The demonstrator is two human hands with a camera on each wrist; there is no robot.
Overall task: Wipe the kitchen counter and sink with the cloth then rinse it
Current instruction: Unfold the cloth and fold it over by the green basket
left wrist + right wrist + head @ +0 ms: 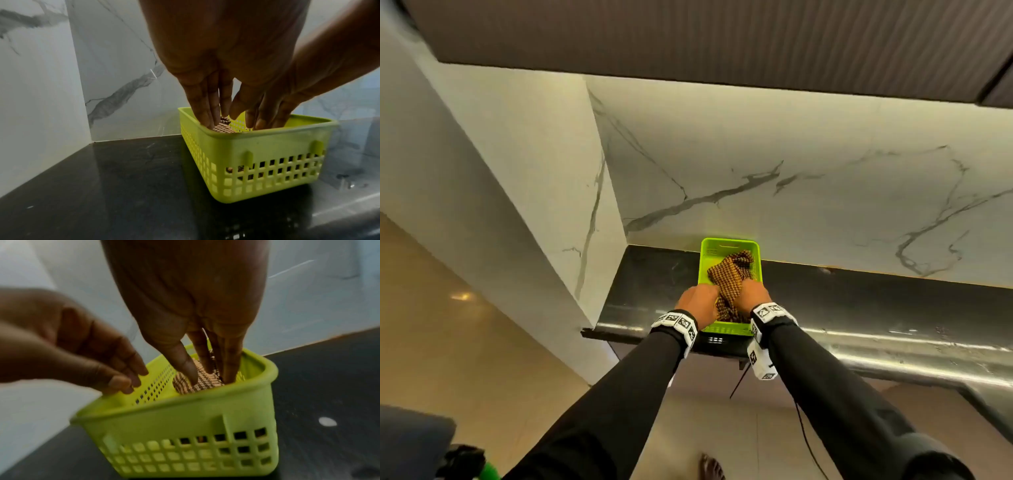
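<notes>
Checked brown-and-orange cloth (729, 274) bunched inside a lime-green slotted basket (729, 244), standing on the black table (650, 284) near the marble corner. Both hands down in the basket: left hand (697, 303) with fingers (207, 104) extended downward, tips touching the cloth by the left wall; right hand (755, 291) with thumb and fingers (232, 356) reaching straight down into the fabric. Neither hand plainly clasping it; fingers straight rather than curled. Tagged bands on both wrists, black sleeves behind.
</notes>
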